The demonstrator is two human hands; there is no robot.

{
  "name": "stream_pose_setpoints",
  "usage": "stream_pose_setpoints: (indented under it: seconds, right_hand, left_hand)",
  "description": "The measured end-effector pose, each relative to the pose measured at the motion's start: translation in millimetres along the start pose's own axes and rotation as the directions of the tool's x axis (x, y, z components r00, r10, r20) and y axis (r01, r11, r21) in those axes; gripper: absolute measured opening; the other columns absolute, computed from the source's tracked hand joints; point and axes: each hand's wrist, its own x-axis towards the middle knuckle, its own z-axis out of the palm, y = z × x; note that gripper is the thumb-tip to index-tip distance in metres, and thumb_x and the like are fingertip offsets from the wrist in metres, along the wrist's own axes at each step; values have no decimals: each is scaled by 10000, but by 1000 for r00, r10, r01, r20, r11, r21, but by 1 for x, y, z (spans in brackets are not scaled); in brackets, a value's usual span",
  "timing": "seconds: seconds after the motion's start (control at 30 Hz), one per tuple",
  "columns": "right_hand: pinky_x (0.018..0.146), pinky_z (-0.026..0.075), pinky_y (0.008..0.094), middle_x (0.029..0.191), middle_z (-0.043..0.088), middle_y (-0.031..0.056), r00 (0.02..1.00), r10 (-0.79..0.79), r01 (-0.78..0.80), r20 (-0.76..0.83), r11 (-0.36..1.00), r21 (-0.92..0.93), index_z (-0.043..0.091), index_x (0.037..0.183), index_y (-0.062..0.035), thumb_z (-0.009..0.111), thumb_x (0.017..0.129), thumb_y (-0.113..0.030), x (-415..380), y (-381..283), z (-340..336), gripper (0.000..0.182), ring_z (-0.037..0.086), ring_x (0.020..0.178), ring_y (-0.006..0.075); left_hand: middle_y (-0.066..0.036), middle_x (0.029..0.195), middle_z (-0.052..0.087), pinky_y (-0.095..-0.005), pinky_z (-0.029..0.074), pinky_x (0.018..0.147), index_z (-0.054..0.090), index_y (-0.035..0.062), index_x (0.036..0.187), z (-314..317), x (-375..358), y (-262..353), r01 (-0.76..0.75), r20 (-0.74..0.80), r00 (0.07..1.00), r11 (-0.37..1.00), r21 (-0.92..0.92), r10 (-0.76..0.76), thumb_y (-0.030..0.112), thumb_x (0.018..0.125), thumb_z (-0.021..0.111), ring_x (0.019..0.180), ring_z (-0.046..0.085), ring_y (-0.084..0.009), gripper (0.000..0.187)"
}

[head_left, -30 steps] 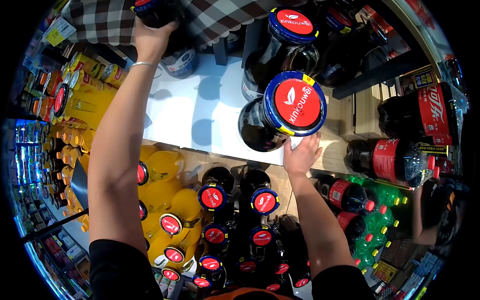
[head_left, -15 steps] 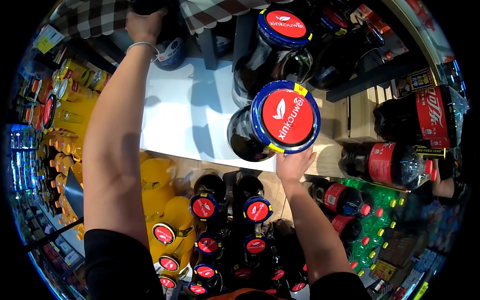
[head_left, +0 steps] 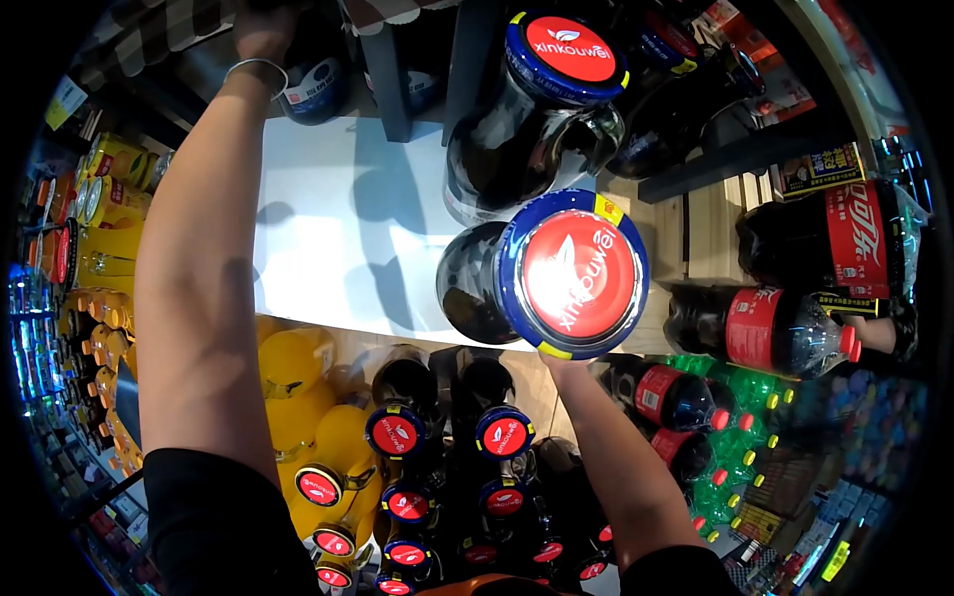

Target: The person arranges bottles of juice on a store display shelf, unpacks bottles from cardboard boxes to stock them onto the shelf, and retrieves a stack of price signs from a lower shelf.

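Holding out left hand (head_left: pixel 263 38) near dark bottle (head_left: pixel 317 91) and right hand (head_left: pixel 565 368), mostly hidden, behind jug (head_left: pixel 581 281); cannot tell either hand's grip.

Dark jug (head_left: pixel 532 278), lid on, near the front edge of a white board (head_left: pixel 313 238).
It stands upright, its red lid (head_left: pixel 586 283) blue-rimmed, printed "xinkouwei" and bright with glare; a second dark bottle (head_left: pixel 316 87), blue-and-white label low down, stands at the back left, its top hidden.
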Motion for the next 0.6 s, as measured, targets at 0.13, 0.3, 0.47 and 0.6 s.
stream_pose_setpoints:
  seconds: [0.13,0.3,0.47,0.6]
  right_hand:
    - [1064,131,565,1431,264,195,1000,3,-3,6,999,-34,272,1353,42,494,818,-425,0,-4,-2,744,184,1363,343]
    - [1065,131,562,1434,263,191,999,26,-25,27,999,-47,266,1358,35,498,814,-433,2,-3,2,755,185,1363,344]
    - [1066,135,559,1438,261,182,999,25,-23,30,997,-73,269,1359,24,542,791,-419,2,-2,6,771,185,1367,335]
    - [1067,138,557,1442,259,175,999,25,-23,23,996,-85,272,1360,15,577,772,-408,0,3,11,786,184,1370,327]
  left_hand:
    - [-118,970,636,-339,519,713,562,-4,1084,-2,8,-8,-24,-9,1000,997,76,25,-12,596,715,832,625,-249,511]
    - [-123,979,640,-330,513,733,558,4,1090,6,12,-7,-37,-143,988,991,128,55,8,598,721,861,621,-238,518]
    - [-119,985,637,-337,501,761,546,7,1103,6,9,-9,-58,-120,989,974,218,86,24,590,721,876,616,-241,542]
    - [-122,996,634,-342,486,786,518,14,1131,3,12,-20,-121,41,992,991,63,119,35,588,729,892,609,-243,584]
